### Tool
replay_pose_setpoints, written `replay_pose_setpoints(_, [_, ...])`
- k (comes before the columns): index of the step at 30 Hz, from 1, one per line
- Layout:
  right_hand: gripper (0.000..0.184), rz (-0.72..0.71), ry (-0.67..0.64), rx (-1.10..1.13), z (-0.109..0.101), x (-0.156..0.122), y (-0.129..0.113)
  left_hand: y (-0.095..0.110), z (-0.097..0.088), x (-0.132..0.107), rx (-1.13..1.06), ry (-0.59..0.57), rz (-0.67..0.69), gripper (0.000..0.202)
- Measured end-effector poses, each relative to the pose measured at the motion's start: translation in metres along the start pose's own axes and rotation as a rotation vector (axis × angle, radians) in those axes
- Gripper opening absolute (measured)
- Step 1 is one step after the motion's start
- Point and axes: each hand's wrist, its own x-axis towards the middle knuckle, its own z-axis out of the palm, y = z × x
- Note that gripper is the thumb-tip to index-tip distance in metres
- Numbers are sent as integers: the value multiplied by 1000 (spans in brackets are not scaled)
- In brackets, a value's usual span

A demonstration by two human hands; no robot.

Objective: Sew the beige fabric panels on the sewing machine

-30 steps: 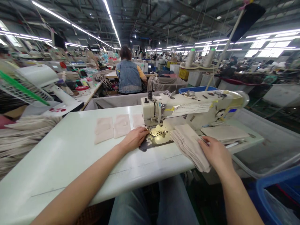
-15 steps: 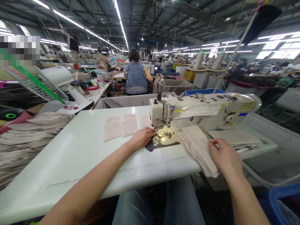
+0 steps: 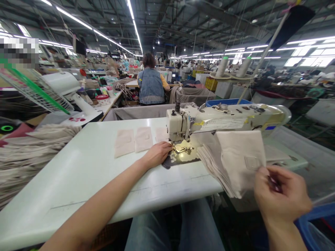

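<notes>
My right hand (image 3: 282,190) pinches the edge of a beige fabric piece (image 3: 242,157), holding it raised above a stack of similar pieces (image 3: 209,169). A small square patch shows on the raised piece near my fingertips. A small dark object (image 3: 274,184), perhaps snips, is tucked in the same palm. At the sewing machine (image 3: 180,125), the fingers of my left hand (image 3: 159,153) are drawn together beside the presser foot and metal needle plate (image 3: 184,149); whatever they pinch is hidden. Left of the machine head lie flat beige pieces (image 3: 124,143) with small patches.
The pale sewing table (image 3: 94,181) spreads left. A tall pile of beige fabric (image 3: 31,160) and a fan (image 3: 62,87) stand beyond its left edge. Thread cones (image 3: 222,67) rise behind the machine. A person in a denim vest (image 3: 151,86) sits ahead. A blue bin (image 3: 318,223) is at lower right.
My right hand has moved right and toward me, lifting and spreading the top fabric piece off the stack. The left hand stays beside the presser foot.
</notes>
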Motion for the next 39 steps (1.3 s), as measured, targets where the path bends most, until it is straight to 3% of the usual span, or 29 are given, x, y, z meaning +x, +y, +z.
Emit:
replay_pose_setpoints(4, [34, -70, 20, 40, -11, -26, -29, 2, 3, 1, -16, 16, -20, 33])
replay_pose_setpoints(8, [27, -219, -244, 205, -1, -55, -42, -4, 3, -6, -18, 7, -59, 35])
replay_pose_setpoints(11, [22, -236, -430, 280, 11, -73, -40, -14, -2, -21, -2, 14, -110, 39])
replay_pose_setpoints(14, [18, -260, -533, 312, 19, -84, -38, -17, -11, -39, -5, 30, -142, 39])
replay_pose_setpoints(17, [17, -295, -576, 341, 25, -88, -44, 3, -21, -47, -127, 96, -232, 33])
replay_pose_setpoints(21, [20, -301, -595, 405, 31, -89, -57, 51, -30, -37, -621, 129, -430, 34])
replay_pose_setpoints(25, [23, -74, -655, 519, 42, -91, -70, 72, -33, -19, -880, 136, -629, 34])
replay_pose_setpoints(28, [27, 176, -721, 604, 52, -97, -75, 59, -35, -6, -761, 143, -681, 30])
replay_pose_setpoints(30, [27, 242, -738, 642, 57, -103, -76, 45, -34, 2, -573, 111, -671, 25])
replay_pose_setpoints(34, [29, 145, -685, 617, 63, -113, -74, 26, -23, 15, -324, 18, -633, 20])
replay_pose_setpoints(37, [25, -4, -647, 561, 65, -116, -71, 25, -11, 20, -250, 12, -629, 19])
replay_pose_setpoints(39, [23, -71, -691, 580, 64, -115, -69, 26, -4, 21, -201, 15, -640, 17])
